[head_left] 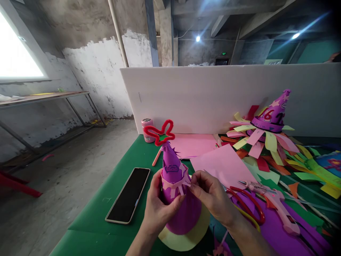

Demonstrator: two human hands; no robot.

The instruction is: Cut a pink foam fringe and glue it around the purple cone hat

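A purple paper cone hat point(183, 220) stands upright in front of me on a pale yellow round brim point(176, 242). A red pipe-cleaner shape point(160, 133) tops it, and a fringed pink paper strip point(172, 187) runs round its middle. My left hand point(160, 204) wraps round the cone's left side, its thumb pressing on the front near the fringe. With thumb and fingertips together, my right hand point(210, 193) pinches a pink tab of the strip on the cone's right side.
A phone point(129, 195) lies left of the hat. To the right are a pink glue gun point(277, 202), red-handled scissors point(250, 206) and pink paper sheets point(223, 165). A decorated purple hat point(271, 115) stands farther back, before a white board point(186, 99). A pink can point(147, 131) stands behind.
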